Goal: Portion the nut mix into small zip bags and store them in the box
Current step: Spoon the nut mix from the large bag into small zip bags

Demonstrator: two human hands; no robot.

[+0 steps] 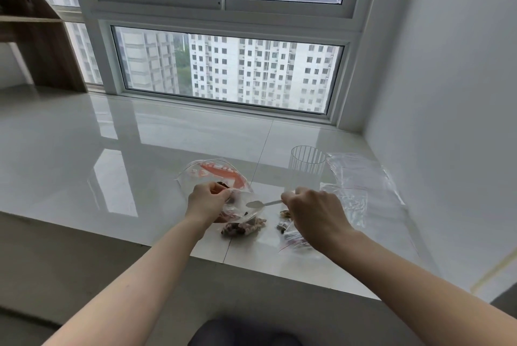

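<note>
My left hand [205, 201] pinches the mouth of a small clear zip bag [242, 210] that holds a few nuts. My right hand [313, 213] grips the handle of a small spoon [258, 204], its bowl at the bag's opening. Behind the left hand lies a large clear bag with red print [216, 172], the nut mix showing dark inside it. A filled small bag of nuts [244, 227] lies under the held bag. Another small bag with nuts [292, 236] sits partly under my right wrist. A clear ribbed box [307, 166] stands behind my right hand.
Several empty clear zip bags [361, 178] lie to the right of the box near the white wall. Everything rests on a glossy white windowsill [140, 164] whose front edge runs just below the bags. A wooden shelf [36, 38] stands at far left.
</note>
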